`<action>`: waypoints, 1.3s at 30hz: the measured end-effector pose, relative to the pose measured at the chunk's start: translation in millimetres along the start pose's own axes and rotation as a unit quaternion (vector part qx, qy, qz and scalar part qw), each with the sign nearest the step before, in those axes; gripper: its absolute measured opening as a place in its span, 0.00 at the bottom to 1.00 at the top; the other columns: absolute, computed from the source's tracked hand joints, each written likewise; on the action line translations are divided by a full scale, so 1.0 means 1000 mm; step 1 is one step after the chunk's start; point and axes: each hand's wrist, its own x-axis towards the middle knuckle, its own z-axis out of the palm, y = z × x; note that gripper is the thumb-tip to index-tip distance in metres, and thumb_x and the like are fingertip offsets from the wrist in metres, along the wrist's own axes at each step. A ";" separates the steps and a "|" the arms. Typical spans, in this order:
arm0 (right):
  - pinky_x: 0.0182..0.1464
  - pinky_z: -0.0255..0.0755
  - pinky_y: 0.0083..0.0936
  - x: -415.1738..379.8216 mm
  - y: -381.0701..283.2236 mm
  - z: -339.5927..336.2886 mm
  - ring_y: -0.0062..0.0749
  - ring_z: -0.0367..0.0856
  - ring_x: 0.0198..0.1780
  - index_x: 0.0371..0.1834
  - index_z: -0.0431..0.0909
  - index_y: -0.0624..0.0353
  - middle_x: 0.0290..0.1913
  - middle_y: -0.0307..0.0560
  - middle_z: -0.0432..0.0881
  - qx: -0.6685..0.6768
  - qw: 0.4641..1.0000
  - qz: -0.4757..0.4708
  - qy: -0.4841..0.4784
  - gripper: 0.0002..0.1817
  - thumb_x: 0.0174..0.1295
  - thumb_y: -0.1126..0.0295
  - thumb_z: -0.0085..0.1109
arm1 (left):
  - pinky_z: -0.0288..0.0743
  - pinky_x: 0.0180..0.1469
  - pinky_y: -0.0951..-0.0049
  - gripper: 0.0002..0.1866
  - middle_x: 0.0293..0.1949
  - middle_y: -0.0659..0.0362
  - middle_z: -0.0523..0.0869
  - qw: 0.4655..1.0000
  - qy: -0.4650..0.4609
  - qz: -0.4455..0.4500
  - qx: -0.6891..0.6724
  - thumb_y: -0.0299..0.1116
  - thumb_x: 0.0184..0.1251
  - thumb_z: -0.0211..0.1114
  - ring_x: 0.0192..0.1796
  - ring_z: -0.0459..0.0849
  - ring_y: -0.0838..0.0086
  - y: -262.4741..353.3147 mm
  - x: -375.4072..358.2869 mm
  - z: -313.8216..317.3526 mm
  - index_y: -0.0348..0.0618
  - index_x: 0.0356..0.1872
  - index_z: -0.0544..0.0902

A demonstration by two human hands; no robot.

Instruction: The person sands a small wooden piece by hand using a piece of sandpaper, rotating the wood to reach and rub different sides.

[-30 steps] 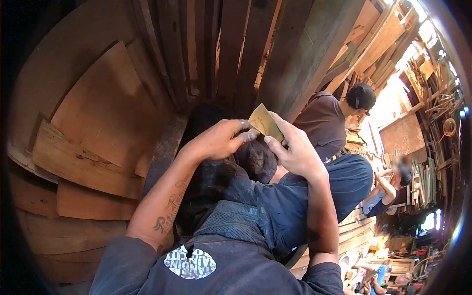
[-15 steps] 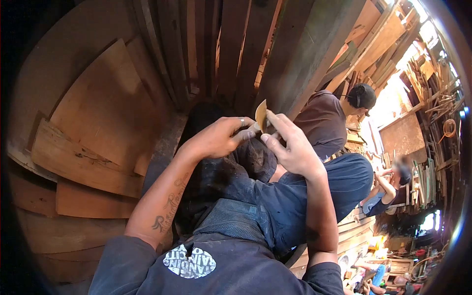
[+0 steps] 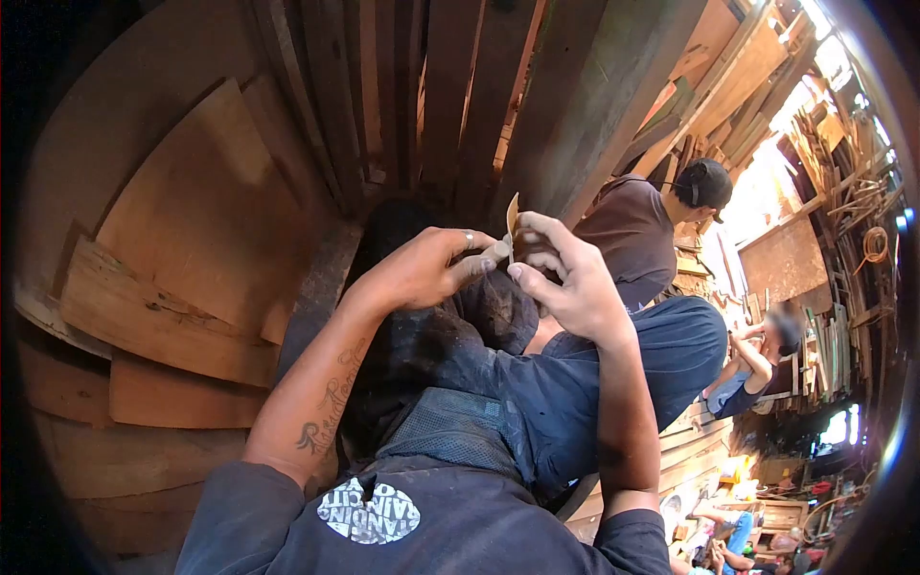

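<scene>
My raised knee (image 3: 613, 364), in dark blue cloth at the frame's centre, carries nothing but my own forearms, while stacked wooden boards (image 3: 182, 287) fill the left of the frame beside me.

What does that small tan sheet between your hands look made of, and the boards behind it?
Tan sheet: thin and stiff, matte yellowish; likely sandpaper or card, seen edge-on, so unsure. Both the left hand and right hand pinch it. Boards: bare unfinished wood, grain and rough edges showing.
</scene>
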 end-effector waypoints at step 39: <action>0.67 0.88 0.34 0.003 -0.004 -0.008 0.35 0.92 0.63 0.77 0.78 0.72 0.64 0.60 0.90 -0.072 0.995 0.065 -0.037 0.32 0.70 0.78 0.75 | 0.82 0.49 0.64 0.17 0.41 0.53 0.92 0.999 -0.012 -0.023 -0.028 0.42 0.88 0.68 0.42 0.86 0.72 0.001 0.000 -0.001 0.36 0.60 0.88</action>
